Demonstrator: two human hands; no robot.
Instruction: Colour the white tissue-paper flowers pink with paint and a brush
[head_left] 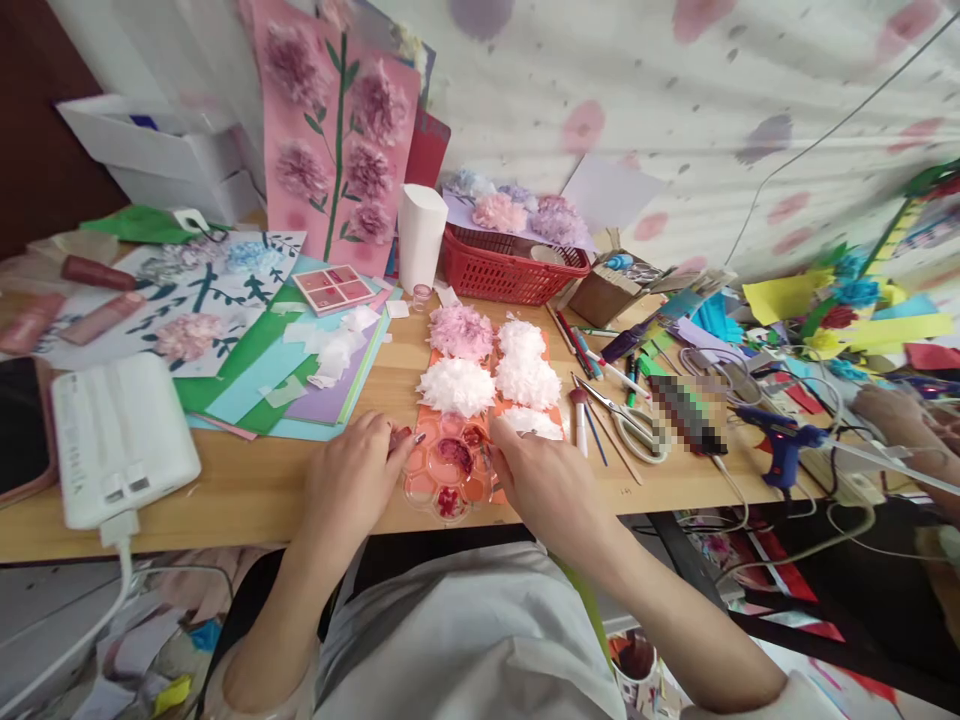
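A clear palette with round wells holding red and pink colour lies at the table's front edge. My left hand is at its left side, fingers curled together near the rim; what they hold, if anything, is too small to tell. Over the palette's right side is my right hand, its fingertips partly hidden. Behind the palette, white paper flowers and a pink one rest on orange card. More white flowers form a second column at the right.
Scissors, a brush and pens lie at the right, beside a blue glue gun and cables. Another person's hand is farther right. A white power bank sits left; a red basket stands behind.
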